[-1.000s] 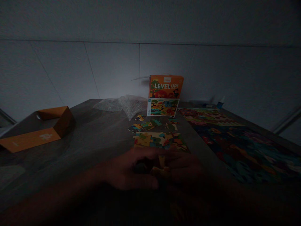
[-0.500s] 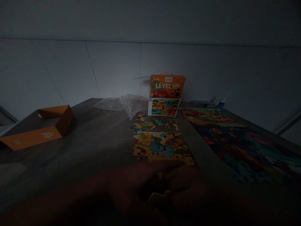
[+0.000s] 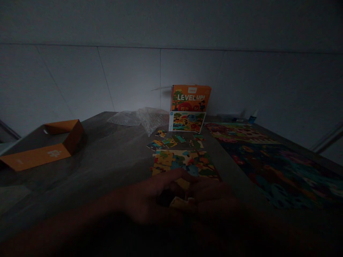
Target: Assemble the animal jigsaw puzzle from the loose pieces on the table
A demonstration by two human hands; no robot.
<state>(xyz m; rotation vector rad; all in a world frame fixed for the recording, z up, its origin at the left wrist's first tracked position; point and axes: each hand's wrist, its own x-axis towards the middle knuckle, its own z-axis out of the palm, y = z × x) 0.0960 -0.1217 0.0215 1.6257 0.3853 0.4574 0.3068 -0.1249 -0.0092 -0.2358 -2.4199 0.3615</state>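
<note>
The scene is very dark. My left hand (image 3: 146, 201) and my right hand (image 3: 214, 201) meet low in the view, fingers curled around a pale puzzle piece (image 3: 180, 202) held between them. Just beyond my fingertips lies a partly assembled colourful puzzle (image 3: 184, 162) on the grey table (image 3: 107, 160). Several loose puzzle pieces (image 3: 166, 142) lie behind it. An orange puzzle box (image 3: 190, 98) stands upright at the back with a picture card (image 3: 187, 121) leaning against it.
A large finished dark puzzle (image 3: 268, 164) covers the table's right side. An open orange box lid (image 3: 43, 146) lies at the left edge. Crumpled clear plastic wrap (image 3: 139, 117) sits near the back, against a pale tiled wall. A small bottle (image 3: 252, 116) stands at the far right.
Both hands drew back toward me, uncovering the near edge of the small puzzle, then moved forward again with the pale piece between the fingers.
</note>
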